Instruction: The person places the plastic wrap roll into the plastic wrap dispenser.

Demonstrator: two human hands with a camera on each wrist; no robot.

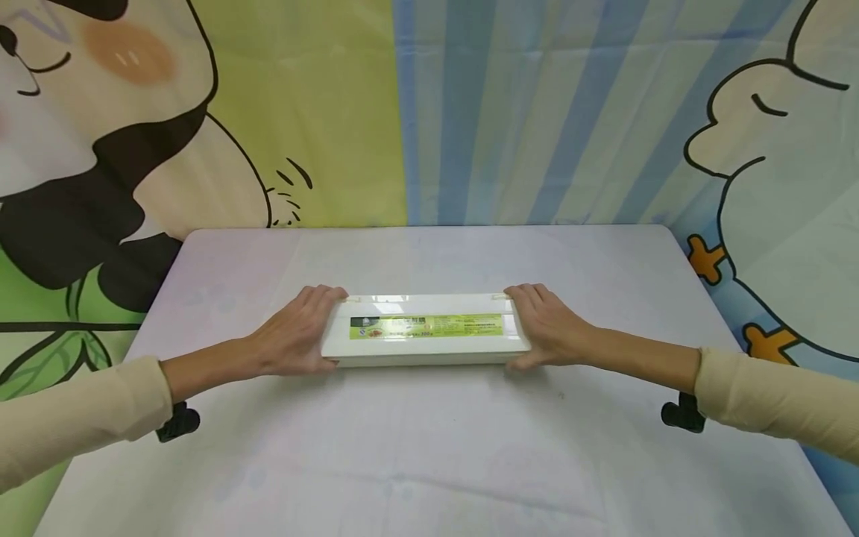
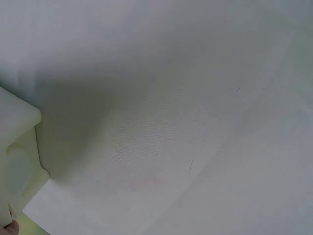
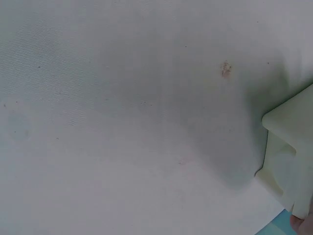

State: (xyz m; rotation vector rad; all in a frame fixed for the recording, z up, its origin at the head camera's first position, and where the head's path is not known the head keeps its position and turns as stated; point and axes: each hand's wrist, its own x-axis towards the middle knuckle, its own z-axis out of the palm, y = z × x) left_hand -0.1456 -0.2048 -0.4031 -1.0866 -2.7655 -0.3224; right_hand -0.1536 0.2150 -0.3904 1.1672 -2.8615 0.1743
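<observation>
A long white box [image 1: 429, 361] with a glossy top and a green printed label [image 1: 426, 327] lies crosswise on the white table. My left hand [image 1: 302, 332] grips its left end, fingers at the far edge and thumb at the near lower edge. At the opposite end my right hand [image 1: 546, 328] holds it the same way. The left wrist view catches one end of the box [image 2: 17, 115] with a rounded recess, and a fingertip [image 2: 11, 228] below. In the right wrist view the other end of the box [image 3: 288, 122] shows, with a fingertip [image 3: 297, 223] at its lower corner.
The white table [image 1: 429, 447] has rounded far corners and a creased surface. Behind it hangs a cartoon-printed cloth backdrop [image 1: 335, 112], close along the back edge and right side. Black mounts [image 1: 180, 422] sit under both cream sleeves [image 1: 87, 418].
</observation>
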